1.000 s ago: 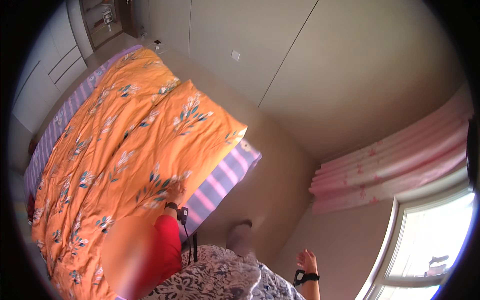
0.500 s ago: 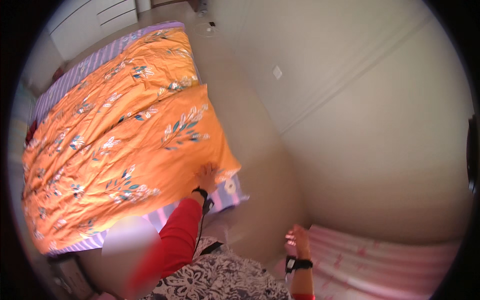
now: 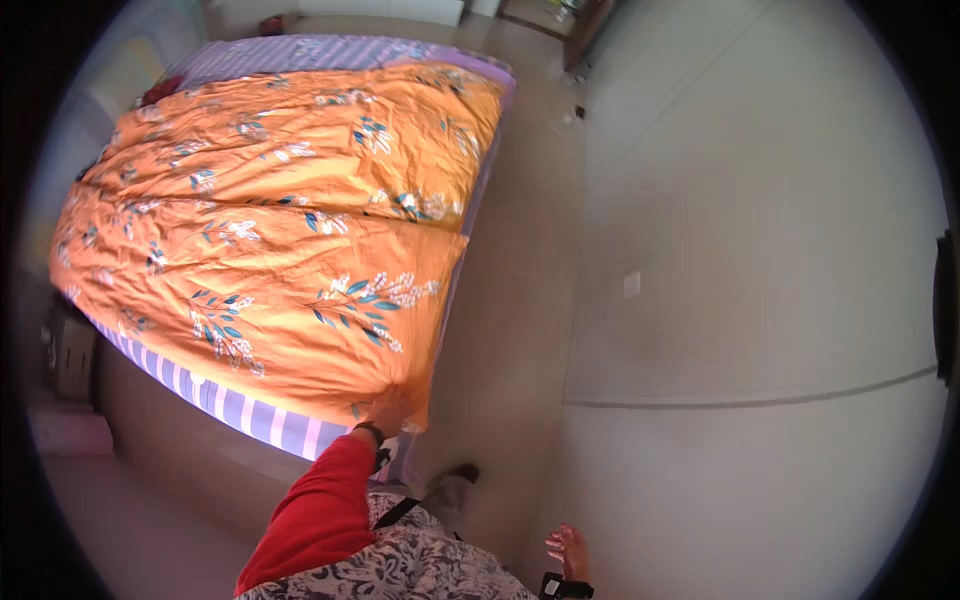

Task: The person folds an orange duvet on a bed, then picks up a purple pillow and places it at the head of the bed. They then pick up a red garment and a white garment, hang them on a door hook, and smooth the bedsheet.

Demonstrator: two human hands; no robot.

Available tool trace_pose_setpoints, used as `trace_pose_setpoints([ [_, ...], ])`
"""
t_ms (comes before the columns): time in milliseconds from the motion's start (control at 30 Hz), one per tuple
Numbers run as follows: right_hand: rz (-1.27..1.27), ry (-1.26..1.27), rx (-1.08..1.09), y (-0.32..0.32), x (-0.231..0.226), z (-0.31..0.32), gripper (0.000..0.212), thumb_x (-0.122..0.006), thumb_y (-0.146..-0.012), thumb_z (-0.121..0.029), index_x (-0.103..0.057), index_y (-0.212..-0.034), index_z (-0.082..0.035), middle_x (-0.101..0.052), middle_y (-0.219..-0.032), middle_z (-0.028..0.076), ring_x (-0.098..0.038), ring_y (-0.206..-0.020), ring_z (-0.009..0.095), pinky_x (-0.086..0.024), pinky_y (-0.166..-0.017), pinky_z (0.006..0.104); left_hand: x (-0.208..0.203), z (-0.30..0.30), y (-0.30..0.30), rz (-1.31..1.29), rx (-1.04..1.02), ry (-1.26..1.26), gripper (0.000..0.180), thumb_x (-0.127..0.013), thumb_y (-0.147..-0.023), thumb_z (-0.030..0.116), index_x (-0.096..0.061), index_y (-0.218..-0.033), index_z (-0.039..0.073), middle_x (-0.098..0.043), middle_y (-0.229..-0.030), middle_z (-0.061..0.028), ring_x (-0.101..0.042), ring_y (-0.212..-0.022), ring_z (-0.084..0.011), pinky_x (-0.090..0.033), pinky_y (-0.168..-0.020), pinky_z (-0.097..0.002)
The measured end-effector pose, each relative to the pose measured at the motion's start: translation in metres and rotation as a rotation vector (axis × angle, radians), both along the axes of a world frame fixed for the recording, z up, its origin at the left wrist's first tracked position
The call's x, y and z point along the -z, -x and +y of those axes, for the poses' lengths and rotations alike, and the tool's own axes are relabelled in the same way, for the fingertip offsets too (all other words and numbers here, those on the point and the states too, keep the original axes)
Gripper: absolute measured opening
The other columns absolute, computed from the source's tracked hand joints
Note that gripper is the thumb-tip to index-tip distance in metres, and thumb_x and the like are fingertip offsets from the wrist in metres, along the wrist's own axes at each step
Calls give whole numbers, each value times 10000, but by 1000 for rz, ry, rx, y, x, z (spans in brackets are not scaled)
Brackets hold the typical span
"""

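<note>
An orange quilt (image 3: 300, 240) with white flowers and teal leaves covers most of a bed, with creases running across it. My left hand (image 3: 390, 408) lies on its near right corner; the fingers blend with the orange cloth but look laid out flat. Below that edge shows a purple striped bed sheet (image 3: 250, 415). Low in the picture, away from the bed, is my right hand (image 3: 570, 550), fingers loosely bent and apart, holding nothing.
A plain wall (image 3: 760, 260) with a small white plate (image 3: 632, 285) stands to the right. Between bed and wall runs a strip of floor (image 3: 520, 260). A small cabinet (image 3: 75, 355) is at the left, and a doorway (image 3: 545, 15) at the far end.
The view has turned to the right, and the pink patterned cloth at lower right has left the picture. My left hand is still at the quilt's near corner, whose edge now lies straighter.
</note>
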State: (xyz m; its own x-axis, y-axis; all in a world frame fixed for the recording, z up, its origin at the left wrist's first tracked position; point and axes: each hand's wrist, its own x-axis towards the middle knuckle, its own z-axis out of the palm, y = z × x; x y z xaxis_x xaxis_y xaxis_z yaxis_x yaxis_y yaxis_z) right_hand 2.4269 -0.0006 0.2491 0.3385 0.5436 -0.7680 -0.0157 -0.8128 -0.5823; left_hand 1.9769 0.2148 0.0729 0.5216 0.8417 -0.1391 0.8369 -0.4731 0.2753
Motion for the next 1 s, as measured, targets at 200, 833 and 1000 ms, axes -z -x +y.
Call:
trace_pose_setpoints([
  [200,-29,-75,-209,-84,-61,230,360,-527,-902,-347,-500,-1148,-85,-602,-935,75,-620,-806,191,-499,-624,317,-79,-46,-5,-320,-267,430,324,-492,-715,15,-618,-1010,63,-616,-964,-171,-571,-954,-353,-448,-838,-435],
  [833,38,-251,-906,255,65,859,866,-585,-807,-540,-139,-1422,-123,-272,-1417,118,-325,-1274,304,-381,-904,543,-7,110,6,-454,-1313,282,397,-634,-768,208,-547,-1144,115,-566,-1127,-117,-586,-960,-271,-463,-815,-396],
  [1000,-70,-214,-867,344,100,1013,968,-575,-769,-609,-90,-1437,-103,-189,-1461,136,-271,-1300,344,-379,-916,566,-18,204,-4,-361,-1475,-105,614,-689,-730,276,-453,-1289,179,-402,-1342,-130,-334,-1259,-370,-293,-1039,-479],
])
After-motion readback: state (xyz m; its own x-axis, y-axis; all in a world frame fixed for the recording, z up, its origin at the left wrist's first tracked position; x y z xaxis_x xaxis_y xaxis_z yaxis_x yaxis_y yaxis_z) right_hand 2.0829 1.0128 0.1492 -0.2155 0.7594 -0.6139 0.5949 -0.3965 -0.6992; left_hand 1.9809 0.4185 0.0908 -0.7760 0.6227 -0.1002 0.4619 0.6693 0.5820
